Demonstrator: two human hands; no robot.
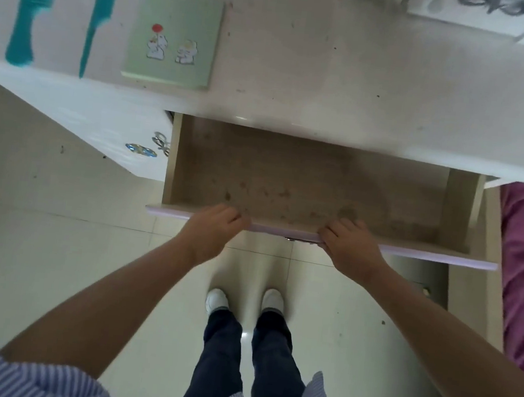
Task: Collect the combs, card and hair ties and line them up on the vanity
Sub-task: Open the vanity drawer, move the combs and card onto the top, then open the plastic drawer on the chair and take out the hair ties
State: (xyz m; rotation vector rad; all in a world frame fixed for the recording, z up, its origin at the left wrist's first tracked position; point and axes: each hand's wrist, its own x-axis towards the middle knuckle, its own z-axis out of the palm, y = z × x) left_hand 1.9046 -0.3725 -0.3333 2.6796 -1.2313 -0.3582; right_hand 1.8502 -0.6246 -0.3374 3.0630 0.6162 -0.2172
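Both my hands are on the front edge of the open drawer (307,183) under the vanity (347,78). My left hand (215,229) is curled closed over the lilac front panel (426,256), fingers folded onto the top edge; my right hand (349,244) grips the same panel further along, fingers wrapped over it, thumb side below. The drawer interior shows a bare, stained wooden floor; I see no hair ties in it, nor anywhere else in view. On the vanity top, at the left, the wide-toothed teal comb (30,9) lies beside the tail comb (98,19), apart, handles toward me. The green card (174,35) lies flat just to their right, square to the edge. Those three already stand in a row. Handling judgement: both combs look like rigid, light plastic, best taken by the handle, the tail comb's thin shaft pinched near the teeth to stop it swivelling. The card appears thin and stiff, lying flush, so I would slide it to the vanity edge or lift one corner. Hair ties, once found, should be soft and springy, pinched anywhere.
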